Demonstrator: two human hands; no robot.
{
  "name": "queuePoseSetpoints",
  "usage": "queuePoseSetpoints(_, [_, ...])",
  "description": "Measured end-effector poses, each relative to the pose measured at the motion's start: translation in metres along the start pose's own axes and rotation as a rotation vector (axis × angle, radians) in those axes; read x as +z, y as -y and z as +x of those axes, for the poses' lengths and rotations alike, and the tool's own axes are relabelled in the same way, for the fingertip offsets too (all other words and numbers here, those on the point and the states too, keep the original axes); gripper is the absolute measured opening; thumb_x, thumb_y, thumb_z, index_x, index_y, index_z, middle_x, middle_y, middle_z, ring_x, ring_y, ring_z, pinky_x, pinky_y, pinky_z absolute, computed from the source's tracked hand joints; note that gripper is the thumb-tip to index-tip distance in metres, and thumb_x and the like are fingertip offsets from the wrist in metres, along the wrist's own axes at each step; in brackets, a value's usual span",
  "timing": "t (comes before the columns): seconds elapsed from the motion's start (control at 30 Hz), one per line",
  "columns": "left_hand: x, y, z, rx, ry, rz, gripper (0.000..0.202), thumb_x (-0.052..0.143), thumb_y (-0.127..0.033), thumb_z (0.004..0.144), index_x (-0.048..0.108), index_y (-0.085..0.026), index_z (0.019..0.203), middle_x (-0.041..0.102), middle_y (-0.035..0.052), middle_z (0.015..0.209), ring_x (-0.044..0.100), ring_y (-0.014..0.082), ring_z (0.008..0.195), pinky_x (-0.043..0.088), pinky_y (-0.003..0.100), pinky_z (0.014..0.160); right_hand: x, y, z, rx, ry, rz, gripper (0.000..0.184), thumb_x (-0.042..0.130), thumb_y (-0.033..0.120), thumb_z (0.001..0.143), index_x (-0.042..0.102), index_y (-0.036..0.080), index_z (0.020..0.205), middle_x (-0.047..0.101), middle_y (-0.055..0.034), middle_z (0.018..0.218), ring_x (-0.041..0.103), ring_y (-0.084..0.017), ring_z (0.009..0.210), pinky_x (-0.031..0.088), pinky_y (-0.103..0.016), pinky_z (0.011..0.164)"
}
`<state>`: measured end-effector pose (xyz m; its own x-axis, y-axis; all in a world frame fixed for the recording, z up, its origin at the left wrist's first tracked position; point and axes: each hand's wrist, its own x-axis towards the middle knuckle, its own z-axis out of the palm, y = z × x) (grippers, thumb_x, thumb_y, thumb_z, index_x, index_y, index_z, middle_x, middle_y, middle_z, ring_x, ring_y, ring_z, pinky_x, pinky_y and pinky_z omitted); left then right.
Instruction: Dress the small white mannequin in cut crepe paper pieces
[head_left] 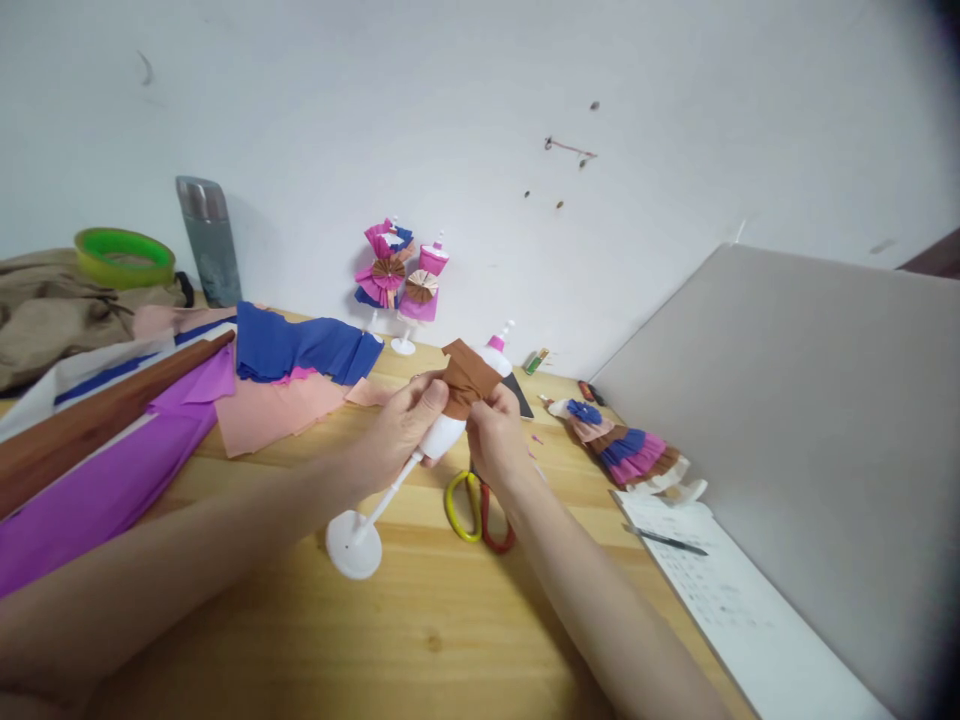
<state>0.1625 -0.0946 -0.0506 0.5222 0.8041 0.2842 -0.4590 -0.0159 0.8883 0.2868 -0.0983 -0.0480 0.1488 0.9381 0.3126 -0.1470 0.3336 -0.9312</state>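
A small white doll mannequin (442, 435) on a thin rod with a round base (353, 545) is held tilted above the wooden table (420, 620). Brown crepe paper (466, 380) is wrapped round its torso, and its pink neck and white cap poke out at the top. My left hand (401, 425) grips the mannequin's body and presses the paper with the thumb. My right hand (495, 435) is closed on the paper's other side, its fingers pinching it against the torso.
Scissors with yellow and red handles (476, 510) lie under my hands. Crepe paper sheets (285, 375) in blue, pink, purple and brown cover the left. Two dressed mannequins (401, 280) stand at the wall, another (622, 450) lies right. A pen (667, 542) rests on white paper beside a grey laptop lid (810, 420); a flask (210, 240) stands at the back left.
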Motion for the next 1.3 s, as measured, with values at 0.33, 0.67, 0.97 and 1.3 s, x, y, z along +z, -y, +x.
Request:
queuePoseSetpoints(0.33, [0.003, -0.003, 0.001, 0.160, -0.078, 0.185, 0.058, 0.070, -0.065, 0.073, 0.060, -0.015, 0.099, 0.061, 0.0043, 0.082, 0.053, 0.0141, 0.067, 0.042, 0.027, 0.058, 0.008, 0.020, 0.002, 0.108, -0.013, 0.143, 0.029, 0.074, 0.023, 0.056, 0.066, 0.021, 0.085, 0.069, 0.0006, 0.074, 0.061, -0.017, 0.068, 0.053, -0.032, 0.069])
queuePoseSetpoints(0.67, [0.003, -0.011, -0.003, 0.158, -0.236, 0.412, 0.030, 0.060, -0.046, 0.084, 0.057, -0.016, 0.079, 0.055, -0.0010, 0.069, 0.049, 0.0125, 0.064, 0.040, 0.027, 0.060, 0.008, 0.015, 0.000, 0.105, -0.065, 0.213, 0.021, 0.068, 0.016, 0.051, 0.061, 0.019, 0.071, 0.056, 0.0049, 0.062, 0.046, -0.011, 0.058, 0.043, -0.025, 0.059])
queuePoseSetpoints(0.97, [-0.014, -0.012, 0.007, 0.168, -0.396, 0.551, 0.026, 0.059, -0.043, 0.085, 0.052, -0.019, 0.077, 0.050, -0.0028, 0.067, 0.046, 0.0125, 0.060, 0.036, 0.025, 0.054, 0.012, 0.005, -0.009, 0.097, 0.114, 0.099, 0.029, 0.074, 0.042, 0.066, 0.064, 0.021, 0.083, 0.061, 0.0006, 0.076, 0.052, -0.014, 0.067, 0.044, -0.027, 0.065])
queuePoseSetpoints(1.3, [-0.009, -0.010, -0.005, 0.226, -0.279, 0.754, 0.026, 0.041, -0.035, 0.097, 0.043, -0.022, 0.074, 0.049, -0.0026, 0.067, 0.047, 0.0148, 0.065, 0.035, 0.027, 0.063, 0.009, 0.002, -0.005, 0.100, 0.044, 0.177, 0.027, 0.080, 0.037, 0.062, 0.066, 0.019, 0.076, 0.065, 0.0009, 0.071, 0.055, -0.013, 0.064, 0.046, -0.025, 0.063])
